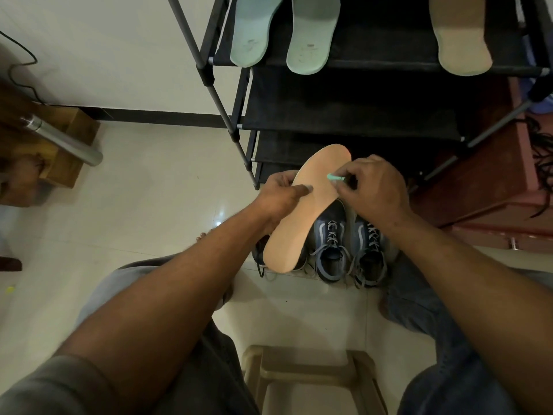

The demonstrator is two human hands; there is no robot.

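1. A pale tiled floor (167, 205) and a black shoe rack (344, 115) are seen against a white wall.
2. One peach insole (302, 217) is gripped at its edge by the left hand (278, 196), in front of the rack.
3. One small green piece (335, 177) is pinched against it by the right hand (371, 187).
4. Three spare insoles (311, 40) are laid on the top shelf, and two blue sneakers (330, 244) are stood on the floor.

Black shoe rack (359, 115) bearing two green insoles (312, 34); steel flask (64, 139) far left; beige stool (305, 369) nearby.
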